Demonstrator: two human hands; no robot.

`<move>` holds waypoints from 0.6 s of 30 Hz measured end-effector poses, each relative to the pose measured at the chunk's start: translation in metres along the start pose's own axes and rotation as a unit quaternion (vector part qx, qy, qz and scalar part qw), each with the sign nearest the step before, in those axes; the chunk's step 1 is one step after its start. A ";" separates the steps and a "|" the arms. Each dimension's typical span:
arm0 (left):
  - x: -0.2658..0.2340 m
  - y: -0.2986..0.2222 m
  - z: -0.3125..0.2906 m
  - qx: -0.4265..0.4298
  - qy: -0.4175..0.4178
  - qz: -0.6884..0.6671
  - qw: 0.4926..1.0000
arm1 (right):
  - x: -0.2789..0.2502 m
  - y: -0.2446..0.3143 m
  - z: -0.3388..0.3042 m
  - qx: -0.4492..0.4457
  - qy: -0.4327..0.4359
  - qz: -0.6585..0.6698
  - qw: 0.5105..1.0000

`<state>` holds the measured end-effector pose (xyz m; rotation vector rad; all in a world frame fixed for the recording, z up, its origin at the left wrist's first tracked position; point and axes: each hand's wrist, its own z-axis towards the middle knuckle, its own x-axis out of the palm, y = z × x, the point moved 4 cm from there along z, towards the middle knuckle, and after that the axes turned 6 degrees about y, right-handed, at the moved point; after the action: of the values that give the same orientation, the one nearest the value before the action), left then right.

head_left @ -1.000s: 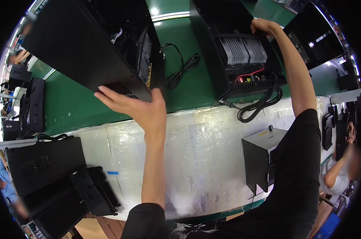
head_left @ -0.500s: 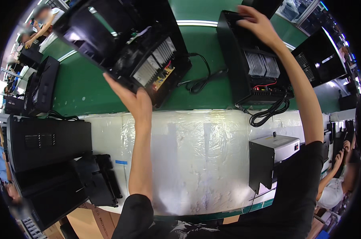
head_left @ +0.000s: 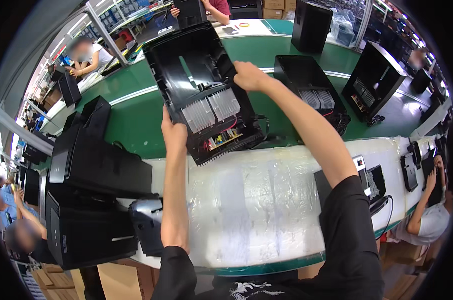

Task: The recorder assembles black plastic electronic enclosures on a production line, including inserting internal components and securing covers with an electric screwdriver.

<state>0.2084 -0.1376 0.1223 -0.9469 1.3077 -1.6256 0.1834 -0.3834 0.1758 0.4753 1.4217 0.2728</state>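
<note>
Both hands hold an open black equipment case point(head_left: 166, 60) tilted above the green bench, its hollow inside facing me. Silver finned heat sinks point(head_left: 211, 110) and a small circuit board point(head_left: 225, 139) with red wires sit in its lower half. My left hand point(head_left: 175, 136) is closed on the lower left edge, thumb along the side. The right edge is in my right hand point(head_left: 250, 76), whose fingers are curled and partly hidden. A black power cord point(head_left: 266, 129) hangs by the lower right corner. Right of the held case lies a second open black case point(head_left: 296, 72) with similar heat sinks.
An upright black case point(head_left: 374, 75) stands farther right. Several black cases point(head_left: 101, 167) crowd the left side. Plastic film covers the white worktop point(head_left: 236, 200) before me. A silver-and-black box point(head_left: 361, 167) lies partly behind my right arm. Co-workers sit around the benches.
My right hand has come left from the second case to the right edge of the held case. The held case has tilted round, and the view has shifted.
</note>
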 end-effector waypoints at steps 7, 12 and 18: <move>-0.049 -0.029 -0.085 -0.045 0.159 0.189 0.968 | 0.008 0.056 -0.116 0.159 0.158 0.108 0.969; -0.052 -0.015 -0.162 -0.079 0.255 0.283 0.921 | 0.048 0.074 -0.234 0.263 0.172 0.229 0.921; -0.046 0.010 -0.218 -0.118 0.252 0.258 0.925 | 0.075 0.061 -0.289 0.273 0.131 0.211 0.929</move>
<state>0.0280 -0.0173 0.0713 -0.2541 1.9429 -1.3455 -0.0852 -0.2511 0.1160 1.2497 1.6468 0.2903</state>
